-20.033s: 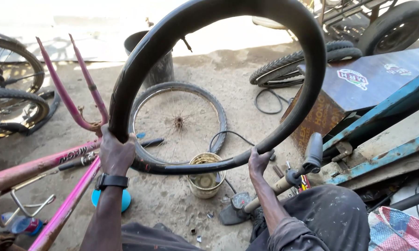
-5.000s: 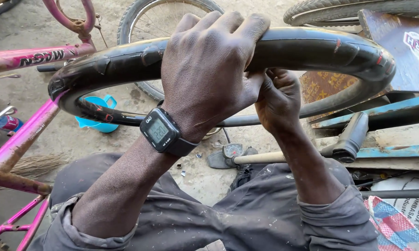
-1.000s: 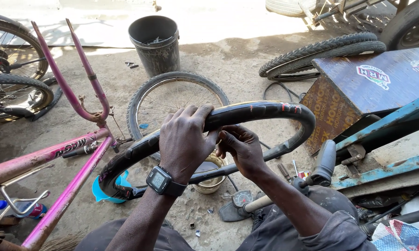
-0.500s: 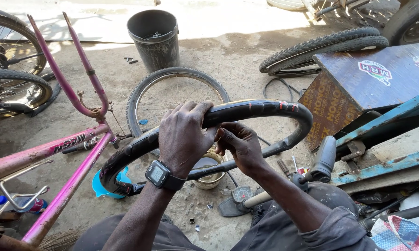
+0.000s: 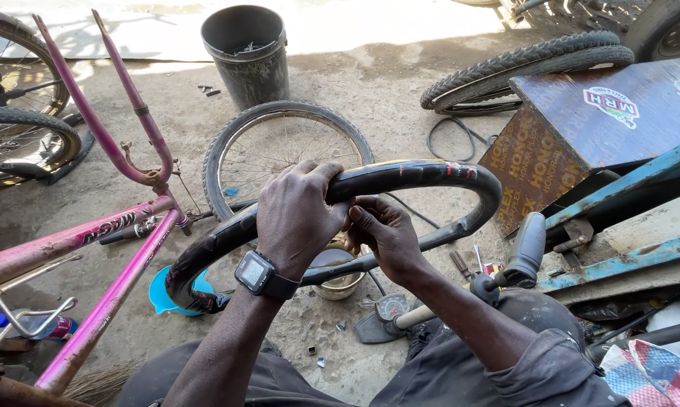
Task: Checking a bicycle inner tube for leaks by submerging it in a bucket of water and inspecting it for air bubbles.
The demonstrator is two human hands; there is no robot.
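A black inflated inner tube [image 5: 438,175] loops in front of me, held flat above the ground. My left hand [image 5: 293,220], with a dark watch on the wrist, wraps over the tube's near top. My right hand [image 5: 386,235] pinches the tube right beside it, fingers curled against the rubber. A small round tin [image 5: 338,280] stands on the ground below the hands. A floor pump with a grey handle [image 5: 526,247] and a gauge [image 5: 391,307] lies by my right knee.
A pink bicycle frame [image 5: 99,234] lies at left. A spoked wheel with tyre [image 5: 283,143] lies flat ahead, a black bucket [image 5: 246,53] behind it. A brown wooden box [image 5: 581,128] and blue planks sit right. A blue lid [image 5: 161,294] lies under the frame.
Over the last second the tube has stayed in both hands and shifted slightly up and right; twenty seconds ago it was held upright with the hands wide apart.
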